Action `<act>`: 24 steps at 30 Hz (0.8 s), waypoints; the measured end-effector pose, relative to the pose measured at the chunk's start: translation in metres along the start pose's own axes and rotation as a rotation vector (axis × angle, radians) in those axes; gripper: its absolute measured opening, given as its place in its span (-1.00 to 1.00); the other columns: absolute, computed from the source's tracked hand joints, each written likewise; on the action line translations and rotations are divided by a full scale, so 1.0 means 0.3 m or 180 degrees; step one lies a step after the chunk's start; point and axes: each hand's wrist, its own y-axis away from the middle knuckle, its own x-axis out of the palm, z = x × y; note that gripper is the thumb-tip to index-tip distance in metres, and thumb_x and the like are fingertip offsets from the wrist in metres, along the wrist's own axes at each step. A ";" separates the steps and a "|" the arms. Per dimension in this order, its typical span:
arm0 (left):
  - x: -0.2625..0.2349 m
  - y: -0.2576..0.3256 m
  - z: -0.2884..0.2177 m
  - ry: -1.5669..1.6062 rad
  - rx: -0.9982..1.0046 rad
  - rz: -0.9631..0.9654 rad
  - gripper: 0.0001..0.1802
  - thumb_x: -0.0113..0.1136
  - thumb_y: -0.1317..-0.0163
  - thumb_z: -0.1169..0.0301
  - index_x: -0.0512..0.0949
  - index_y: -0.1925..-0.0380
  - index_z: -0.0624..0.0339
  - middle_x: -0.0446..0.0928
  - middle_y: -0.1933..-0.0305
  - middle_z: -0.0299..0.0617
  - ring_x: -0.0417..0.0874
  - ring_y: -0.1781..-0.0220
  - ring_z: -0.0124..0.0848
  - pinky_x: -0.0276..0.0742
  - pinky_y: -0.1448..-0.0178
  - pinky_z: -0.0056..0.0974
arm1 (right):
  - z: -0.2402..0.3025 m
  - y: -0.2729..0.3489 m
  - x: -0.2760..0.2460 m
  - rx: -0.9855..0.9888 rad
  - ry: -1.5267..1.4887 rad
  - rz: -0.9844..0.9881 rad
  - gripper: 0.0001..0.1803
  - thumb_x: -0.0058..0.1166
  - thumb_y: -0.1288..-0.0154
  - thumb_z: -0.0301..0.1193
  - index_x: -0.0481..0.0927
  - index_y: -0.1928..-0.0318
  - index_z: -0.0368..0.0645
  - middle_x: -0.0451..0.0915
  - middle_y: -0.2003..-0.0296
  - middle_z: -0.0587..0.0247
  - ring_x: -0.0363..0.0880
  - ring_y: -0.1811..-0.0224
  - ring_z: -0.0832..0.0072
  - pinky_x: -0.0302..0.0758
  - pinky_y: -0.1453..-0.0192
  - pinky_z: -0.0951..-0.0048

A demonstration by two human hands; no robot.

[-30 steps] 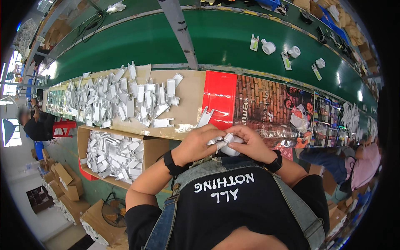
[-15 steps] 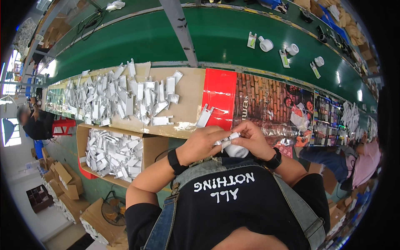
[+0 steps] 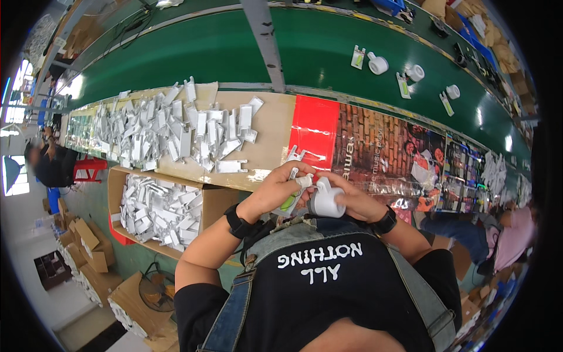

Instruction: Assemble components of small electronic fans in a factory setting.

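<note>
My left hand (image 3: 274, 192) is closed on a flat white plastic bracket (image 3: 302, 180), and a green patch shows below its fingers. My right hand (image 3: 356, 202) grips a white round plastic head with a short stem (image 3: 326, 200), its stem upward. The two parts are side by side in front of my body, close together; whether they touch I cannot tell. Just beyond the left hand, another white bracket (image 3: 296, 154) lies on the red sheet (image 3: 314, 123), partly hidden by the fingers.
Many loose white brackets (image 3: 176, 126) lie on the cardboard-covered bench at left. Below it stands a carton (image 3: 114, 193) filled with more. Beyond, the green conveyor belt (image 3: 193, 53) carries round heads (image 3: 378, 63) beside green-marked brackets (image 3: 404, 85). A metal post (image 3: 267, 47) rises there. Co-workers sit at both sides.
My hands have moved slightly apart. The round head has come up into clear sight in my right hand, and a green patch now shows at my left. The view has shifted a little.
</note>
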 end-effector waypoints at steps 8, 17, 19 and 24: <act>0.000 0.039 -0.029 -0.0106 -0.0242 0.0120 -0.72 -0.24 -0.27 0.40 0.35 0.09 0.27 0.54 0.34 -0.06 0.58 0.44 -0.41 0.55 0.38 -0.34 | 0.147 0.034 0.018 -0.1071 0.3821 -0.0639 -0.10 0.33 0.10 -0.53 0.15 -0.28 -0.10 0.36 -0.04 0.07 0.37 -0.13 0.27 0.33 -0.18 0.34; 0.017 0.007 -0.036 -0.0898 -0.0462 0.0433 -0.70 -0.18 -0.26 0.36 0.39 0.13 0.33 0.53 0.41 -0.12 0.57 0.49 -0.45 0.50 0.42 -0.39 | 0.228 -0.004 -0.018 -0.2465 0.5495 -0.0067 -0.31 0.27 0.25 -0.64 0.41 -0.03 -0.09 0.42 0.05 0.13 0.36 -0.15 0.12 0.36 -0.20 0.17; 0.020 0.005 -0.040 -0.0923 -0.0459 0.0510 -0.71 -0.16 -0.25 0.37 0.39 0.13 0.34 0.53 0.41 -0.13 0.57 0.49 -0.45 0.50 0.42 -0.39 | 0.225 -0.005 -0.023 -0.2471 0.5362 -0.0293 -0.34 0.25 0.24 -0.64 0.41 -0.02 -0.10 0.43 0.05 0.13 0.40 -0.12 0.13 0.37 -0.20 0.18; 0.024 0.007 -0.041 -0.0901 -0.0434 0.0494 -0.76 -0.05 -0.18 0.46 0.38 0.17 0.36 0.54 0.41 -0.11 0.58 0.48 -0.45 0.49 0.43 -0.40 | 0.242 -0.005 -0.015 -0.2494 0.5499 -0.0332 -0.34 0.21 0.25 -0.67 0.40 -0.01 -0.12 0.45 0.04 0.12 0.42 -0.10 0.15 0.37 -0.19 0.19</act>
